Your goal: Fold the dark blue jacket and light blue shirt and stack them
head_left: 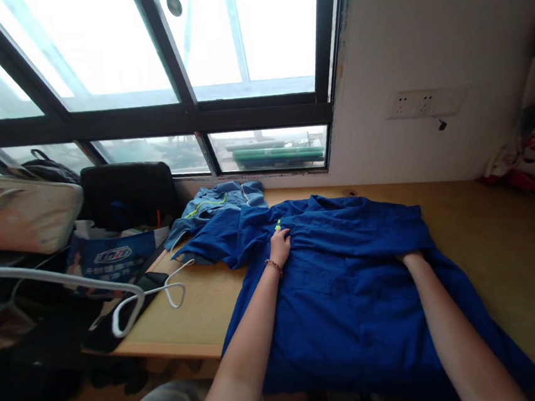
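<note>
A dark blue long-sleeved work jacket [326, 321] lies spread over the table, its lower part hanging past the front edge. My left hand [280, 244], with a beaded bracelet at the wrist, rests on the upper left of the jacket. Its fingers are closed, and the tip of a small yellow-green thing [278, 225] sticks out beyond them; its kind is not clear. On the other side, my right hand [411, 258] reaches under a folded layer of the blue cloth. That fold hides its fingers.
A light blue garment [233, 194] with yellow-green trim lies behind, by the window. White hangers [172, 288] stick out over the wooden table's [194, 324] left edge. Bags, a blue printed bag [112, 262] among them, stand at left. Wall sockets [423, 103] are at right.
</note>
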A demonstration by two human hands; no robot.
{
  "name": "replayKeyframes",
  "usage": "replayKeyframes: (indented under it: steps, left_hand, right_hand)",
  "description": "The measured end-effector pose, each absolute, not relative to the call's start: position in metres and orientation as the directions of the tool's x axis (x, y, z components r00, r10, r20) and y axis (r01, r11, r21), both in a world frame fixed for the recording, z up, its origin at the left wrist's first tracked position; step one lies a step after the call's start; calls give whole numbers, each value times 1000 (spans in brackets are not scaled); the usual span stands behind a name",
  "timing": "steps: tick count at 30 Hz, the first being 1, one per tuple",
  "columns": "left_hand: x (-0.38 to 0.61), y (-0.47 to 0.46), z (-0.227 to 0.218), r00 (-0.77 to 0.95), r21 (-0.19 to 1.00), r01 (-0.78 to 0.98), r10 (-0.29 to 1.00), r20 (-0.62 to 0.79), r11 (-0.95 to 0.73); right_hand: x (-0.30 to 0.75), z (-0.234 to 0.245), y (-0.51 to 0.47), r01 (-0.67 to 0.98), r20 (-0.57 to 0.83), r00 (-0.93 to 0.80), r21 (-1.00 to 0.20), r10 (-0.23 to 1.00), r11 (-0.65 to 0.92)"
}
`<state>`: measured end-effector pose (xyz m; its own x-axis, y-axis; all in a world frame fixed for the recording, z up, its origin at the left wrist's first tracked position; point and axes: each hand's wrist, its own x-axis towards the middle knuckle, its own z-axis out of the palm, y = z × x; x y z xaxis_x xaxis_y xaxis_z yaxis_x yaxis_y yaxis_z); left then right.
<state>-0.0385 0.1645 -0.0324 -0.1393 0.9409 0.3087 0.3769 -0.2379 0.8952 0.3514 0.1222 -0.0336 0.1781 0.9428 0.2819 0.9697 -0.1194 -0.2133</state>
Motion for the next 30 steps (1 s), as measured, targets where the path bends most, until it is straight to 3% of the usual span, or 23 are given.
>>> replayKeyframes:
  steps: [3, 5, 6, 8, 10, 12, 13, 16, 19, 22, 24, 26, 28, 30]
  left_hand:
    - [-38, 164, -34, -114, 886, 384, 939, 324, -259]
    - [-38, 165, -34, -100, 877, 383, 930, 353, -292]
    - [-38, 165, -34, -97, 872, 378, 923, 371, -311]
    - [-37, 164, -34, -110, 864, 370, 908, 405, -340]
    - [-36, 162, -31, -147, 858, 382, 894, 424, -344]
    - [-36, 158, -23, -200, 855, 398, 878, 436, -333]
    - [-37, 156, -17, -239, 857, 398, 865, 442, -328]
    - [-47, 149, 6, -481, 879, 366, 747, 460, -306]
    - [-74, 146, 28, -810, 922, 332, 441, 386, -198]
    - [-109, 148, 32, -960, 971, 211, 162, 228, -114]
    - [-128, 152, 25, -986, 985, 15, 160, 42, -171]
    - [-140, 156, 17, -964, 958, -173, 238, -117, -229]
    - [-145, 157, 11, -947, 943, -230, 277, -160, -241]
    - [-146, 156, 11, -964, 967, -155, 244, -103, -204]
  right_hand:
    - [318, -18, 110, 956, 39, 177, -243, 984, -162]
    - [295, -2, 99, 956, -61, 15, -293, 998, -33]
    - [284, 6, 94, 934, -51, -115, -345, 992, 90]
    - [269, 20, 87, 833, 108, -318, -442, 942, 332]
    - [263, 27, 87, 778, 343, -304, -449, 889, 439]
    - [268, 21, 93, 859, 460, -144, -381, 876, 341]
    - [273, 13, 98, 906, 450, -87, -336, 889, 259]
    - [292, -20, 112, 976, 261, -3, -210, 965, 60]
    - [303, -48, 122, 984, 175, 22, -176, 984, 9]
    - [305, -56, 125, 984, 194, 26, -180, 981, 9]
    - [304, -55, 125, 983, 195, 31, -181, 980, 5]
    - [303, -53, 125, 983, 187, 36, -181, 982, -1]
    - [303, -52, 125, 983, 184, 35, -184, 982, -1]
    - [304, -52, 124, 982, 186, 33, -188, 982, 2]
